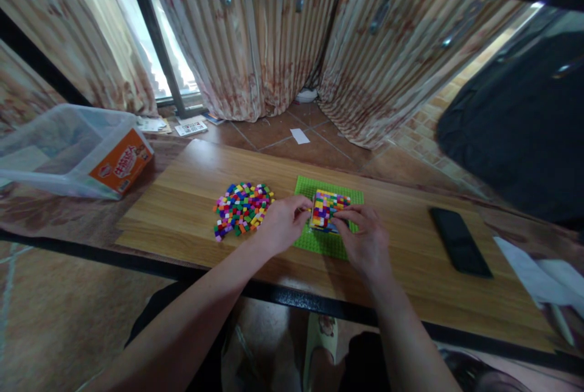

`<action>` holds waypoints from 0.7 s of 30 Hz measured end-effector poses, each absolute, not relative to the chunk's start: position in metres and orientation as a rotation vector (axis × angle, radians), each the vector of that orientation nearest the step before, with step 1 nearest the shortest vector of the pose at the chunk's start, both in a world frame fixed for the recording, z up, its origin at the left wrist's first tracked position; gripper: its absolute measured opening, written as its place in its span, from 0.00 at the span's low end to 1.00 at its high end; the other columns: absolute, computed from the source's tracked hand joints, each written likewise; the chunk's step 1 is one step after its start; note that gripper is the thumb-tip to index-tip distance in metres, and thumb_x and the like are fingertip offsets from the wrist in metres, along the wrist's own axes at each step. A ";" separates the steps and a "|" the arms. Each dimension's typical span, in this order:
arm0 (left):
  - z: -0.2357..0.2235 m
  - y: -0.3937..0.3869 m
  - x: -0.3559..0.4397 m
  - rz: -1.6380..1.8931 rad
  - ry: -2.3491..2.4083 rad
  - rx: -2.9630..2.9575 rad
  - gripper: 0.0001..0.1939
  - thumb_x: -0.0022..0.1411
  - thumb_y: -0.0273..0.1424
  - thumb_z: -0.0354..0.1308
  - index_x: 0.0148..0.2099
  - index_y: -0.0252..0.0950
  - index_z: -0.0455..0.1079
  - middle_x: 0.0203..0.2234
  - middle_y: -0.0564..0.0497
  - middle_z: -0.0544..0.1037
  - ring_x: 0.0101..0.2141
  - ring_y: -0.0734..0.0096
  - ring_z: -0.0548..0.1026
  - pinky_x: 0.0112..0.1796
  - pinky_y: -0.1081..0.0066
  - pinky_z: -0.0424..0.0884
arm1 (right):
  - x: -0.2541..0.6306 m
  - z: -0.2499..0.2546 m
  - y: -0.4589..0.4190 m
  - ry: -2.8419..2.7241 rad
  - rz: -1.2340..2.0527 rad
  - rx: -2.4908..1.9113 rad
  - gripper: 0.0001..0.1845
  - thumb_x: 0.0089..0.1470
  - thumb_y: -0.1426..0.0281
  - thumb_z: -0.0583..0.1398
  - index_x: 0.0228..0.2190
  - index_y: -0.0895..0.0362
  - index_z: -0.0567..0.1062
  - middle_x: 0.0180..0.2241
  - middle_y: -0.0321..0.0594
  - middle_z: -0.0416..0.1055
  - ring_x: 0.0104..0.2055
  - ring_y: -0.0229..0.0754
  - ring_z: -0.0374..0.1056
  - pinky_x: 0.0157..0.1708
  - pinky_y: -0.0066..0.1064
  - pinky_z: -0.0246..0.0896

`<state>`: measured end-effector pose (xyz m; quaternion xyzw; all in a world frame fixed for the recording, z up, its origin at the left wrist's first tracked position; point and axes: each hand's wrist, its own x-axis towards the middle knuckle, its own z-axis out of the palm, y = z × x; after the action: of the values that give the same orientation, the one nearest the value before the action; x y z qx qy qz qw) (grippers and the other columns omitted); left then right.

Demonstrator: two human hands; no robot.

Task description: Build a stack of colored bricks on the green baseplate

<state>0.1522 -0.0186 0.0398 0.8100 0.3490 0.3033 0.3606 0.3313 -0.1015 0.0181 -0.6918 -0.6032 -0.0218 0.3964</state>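
A block built of many small multicoloured toy bricks (pixel 323 206) stands on a green studded baseplate (pixel 326 248). My left hand (pixel 285 221) is at the block's left side, thumb and forefinger pinched together; whatever is between them is too small to make out. From the right, my right hand (pixel 365 237) reaches over the block with its fingers bent onto the top and covers that end. Its fingertips are drawn together at the bricks, and I cannot tell whether a loose brick is between them. Left of my left hand lies a pile of loose coloured bricks (pixel 241 206).
The wooden board (pixel 182 197) lies on the table. A clear plastic box (pixel 77 142) with an orange label stands at the left. A black phone (pixel 460 241) and white papers (pixel 538 273) lie at the right. Patterned curtains (pixel 260 33) hang behind.
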 end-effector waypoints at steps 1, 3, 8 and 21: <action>0.040 -0.019 0.152 0.778 0.901 2.090 0.06 0.60 0.24 0.55 0.38 0.35 0.74 0.30 0.51 0.80 0.32 0.70 0.76 0.37 0.70 0.70 | 0.331 0.018 -0.101 -1.521 -0.053 -1.754 0.06 0.53 0.66 0.63 0.28 0.52 0.80 0.35 0.40 0.73 0.40 0.46 0.68 0.42 0.42 0.62; 0.040 -0.019 0.152 0.772 0.901 2.092 0.06 0.61 0.24 0.55 0.38 0.36 0.73 0.30 0.52 0.80 0.32 0.70 0.76 0.37 0.71 0.70 | 0.331 0.017 -0.101 -1.513 -0.047 -1.747 0.06 0.53 0.66 0.63 0.27 0.52 0.80 0.35 0.40 0.73 0.40 0.46 0.68 0.42 0.42 0.63; 0.040 -0.019 0.151 0.762 0.902 2.095 0.07 0.61 0.24 0.55 0.38 0.36 0.73 0.31 0.51 0.80 0.33 0.70 0.76 0.36 0.71 0.70 | 0.331 0.017 -0.102 -1.531 -0.059 -1.735 0.06 0.54 0.66 0.62 0.29 0.52 0.80 0.35 0.41 0.73 0.40 0.46 0.68 0.42 0.42 0.63; 0.040 -0.020 0.151 0.765 0.905 2.095 0.07 0.61 0.24 0.55 0.39 0.36 0.74 0.32 0.51 0.81 0.33 0.70 0.77 0.37 0.71 0.71 | 0.328 0.017 -0.105 -1.663 -0.226 -1.791 0.08 0.56 0.69 0.59 0.31 0.52 0.80 0.38 0.42 0.74 0.42 0.47 0.67 0.42 0.41 0.62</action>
<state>0.1513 -0.0198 0.0396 0.8124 0.3508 0.2965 0.3592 0.3278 -0.1054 0.0166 -0.6870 -0.6380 -0.0866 0.3368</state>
